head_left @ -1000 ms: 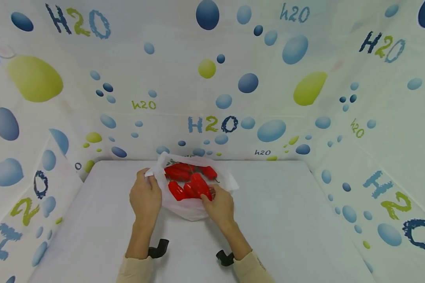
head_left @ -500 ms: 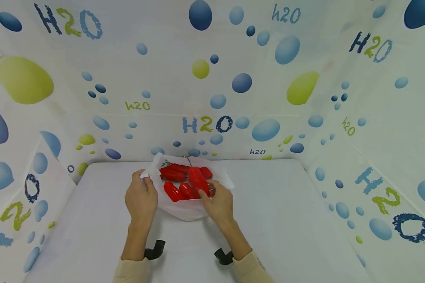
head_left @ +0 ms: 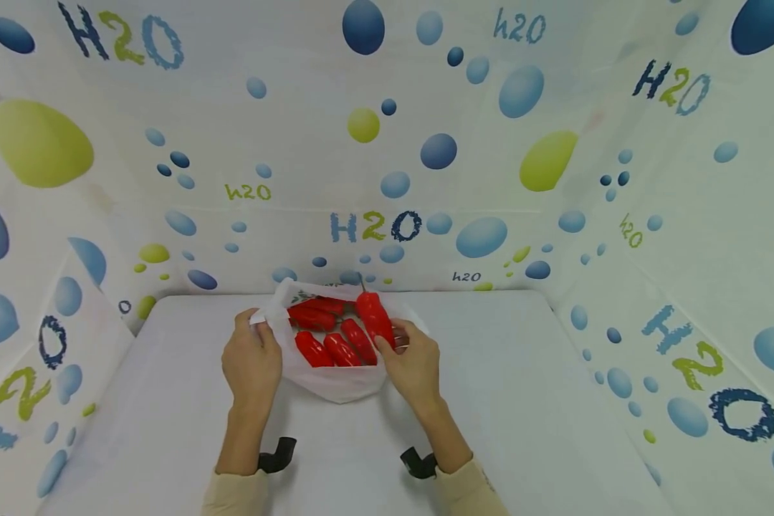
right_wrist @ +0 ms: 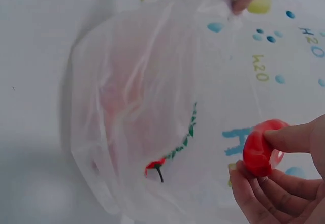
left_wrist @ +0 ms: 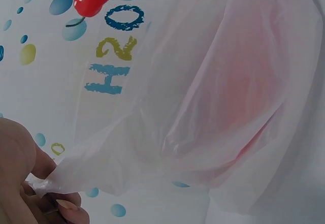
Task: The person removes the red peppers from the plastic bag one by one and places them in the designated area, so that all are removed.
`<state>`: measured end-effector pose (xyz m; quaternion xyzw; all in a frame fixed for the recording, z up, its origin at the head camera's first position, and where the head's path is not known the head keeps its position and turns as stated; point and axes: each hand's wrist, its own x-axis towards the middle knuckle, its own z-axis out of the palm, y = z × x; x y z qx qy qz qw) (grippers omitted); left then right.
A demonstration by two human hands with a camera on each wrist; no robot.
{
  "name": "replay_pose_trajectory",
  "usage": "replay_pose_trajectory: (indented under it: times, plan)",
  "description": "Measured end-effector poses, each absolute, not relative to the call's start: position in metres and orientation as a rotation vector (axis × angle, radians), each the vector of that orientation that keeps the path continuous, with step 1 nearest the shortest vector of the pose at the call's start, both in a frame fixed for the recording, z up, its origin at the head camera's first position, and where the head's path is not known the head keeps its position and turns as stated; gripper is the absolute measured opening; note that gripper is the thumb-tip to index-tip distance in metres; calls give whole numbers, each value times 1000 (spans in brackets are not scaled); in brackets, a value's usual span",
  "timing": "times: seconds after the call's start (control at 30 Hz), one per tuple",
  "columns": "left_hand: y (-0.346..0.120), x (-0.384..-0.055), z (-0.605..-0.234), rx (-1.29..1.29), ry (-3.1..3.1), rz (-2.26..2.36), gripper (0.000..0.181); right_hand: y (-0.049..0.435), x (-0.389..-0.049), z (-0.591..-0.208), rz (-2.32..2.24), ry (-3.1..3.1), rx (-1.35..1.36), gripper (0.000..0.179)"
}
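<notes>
Clearly, we have one long red pepper (head_left: 374, 315) up at the right side of the white plastic bag (head_left: 342, 385), pinched near its lower end between the thumb and fingers of our right hand (head_left: 416, 363). Its long axis leans: the blunt end sits in our grip, and the thin green stem (head_left: 362, 282) points up, away from us and a little to our left. So most of its length stands out beyond our fingertips, and in both wrist views it shows against the patterned backdrop (right_wrist: 277, 99), clear of the plastic.

The bag's mouth lies just to the left of that grip and below it, with several other red peppers (head_left: 312, 348) inside, the front ones lying side by side. Our left hand (head_left: 251, 360) is at the far side of the mouth, thumb and fingers clamped on a bunched edge of plastic, drawing it out to the left. Of our two hands, the right is plainly the nearer to the lifted pepper.
</notes>
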<state>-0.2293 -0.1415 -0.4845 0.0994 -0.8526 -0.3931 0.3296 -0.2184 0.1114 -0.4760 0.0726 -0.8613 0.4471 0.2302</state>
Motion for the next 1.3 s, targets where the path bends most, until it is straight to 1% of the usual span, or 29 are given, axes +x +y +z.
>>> replay_pose_trajectory:
  times: [0.17, 0.4, 0.57, 0.8, 1.3]
  plan:
    - [-143, -228, -484, 256, -2223, -1032, 35, 122, -224, -473, 1233, -2344, 179, 39]
    - [-145, -228, -484, 256, -2224, -1025, 35, 141, -233, -475, 1225, -2331, 85, 40]
    - [-147, -228, -485, 262, -2227, -1024, 35, 154, -240, -479, 1236, -2329, 38, 36]
    - [-146, -228, -486, 270, -2239, -1029, 35, 170, -247, -489, 1212, -2327, -16, 33]
    - [-145, -227, -486, 280, -2254, -1038, 35, 200, -256, -505, 1178, -2353, -135, 34]
